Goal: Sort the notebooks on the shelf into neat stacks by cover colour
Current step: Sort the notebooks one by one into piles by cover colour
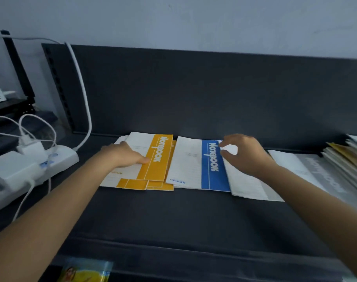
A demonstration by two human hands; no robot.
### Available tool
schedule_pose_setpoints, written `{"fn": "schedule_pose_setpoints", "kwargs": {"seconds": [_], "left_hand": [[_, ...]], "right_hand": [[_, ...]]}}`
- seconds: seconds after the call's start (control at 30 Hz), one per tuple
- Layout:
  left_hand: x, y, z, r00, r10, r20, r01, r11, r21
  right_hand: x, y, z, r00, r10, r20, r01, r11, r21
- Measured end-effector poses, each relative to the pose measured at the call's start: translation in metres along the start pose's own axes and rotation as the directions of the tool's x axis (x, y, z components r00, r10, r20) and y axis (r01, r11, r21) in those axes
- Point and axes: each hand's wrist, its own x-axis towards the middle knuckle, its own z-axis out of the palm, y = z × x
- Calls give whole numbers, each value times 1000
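Note:
On the dark shelf (173, 216) lies an untidy pile of yellow-banded notebooks (156, 157), the top one skewed over those below. My left hand (122, 154) rests flat on the white part of the top yellow notebook. To its right lies a blue-banded notebook (194, 165). My right hand (244, 153) hovers at its far right corner, fingers curled and apart, thumb and forefinger close to the cover's edge. A grey-banded notebook (308, 171) lies further right, partly under my right wrist.
A tilted stack of mixed notebooks (348, 157) leans at the right edge. A white power strip (51, 159) with chargers and cables sits at the left end. The shelf's dark back panel (194, 88) rises behind. A colourful packet (86, 271) shows below the front lip.

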Motion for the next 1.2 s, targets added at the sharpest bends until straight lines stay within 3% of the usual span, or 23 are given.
{"fn": "schedule_pose_setpoints", "kwargs": {"seconds": [0.17,0.3,0.37,0.47,0.63,0.77,0.9,1.0,1.1,1.2], "left_hand": [[16,1,-3,1000,14,15,-14,1000,-1],[-18,39,-4,988,30,-148,-20,998,68],[-31,70,-1,969,128,-211,-107,988,111],[-39,114,10,945,291,-146,-282,956,83],[-57,171,30,908,419,-20,-419,907,-44],[-70,204,47,839,545,6,-519,803,-292],[-79,221,62,786,612,-86,-549,627,-552],[-87,227,62,786,605,126,-242,489,-838],[-89,232,64,755,604,254,-68,458,-886],[-84,229,64,797,557,233,-41,435,-900]], "right_hand": [[-19,55,-32,972,232,22,-227,964,-138],[-33,84,-61,897,435,82,-397,873,-282],[-39,92,-72,837,527,145,-461,823,-330],[-51,94,-77,749,615,245,-544,782,-304],[-58,86,-72,769,580,267,-444,786,-430],[-56,84,-68,811,527,254,-383,807,-450],[-52,78,-72,841,512,177,-465,850,-247],[-42,72,-84,843,517,153,-519,855,-30],[-31,63,-78,906,407,113,-421,892,166],[-27,54,-67,926,262,273,-368,792,487]]}}
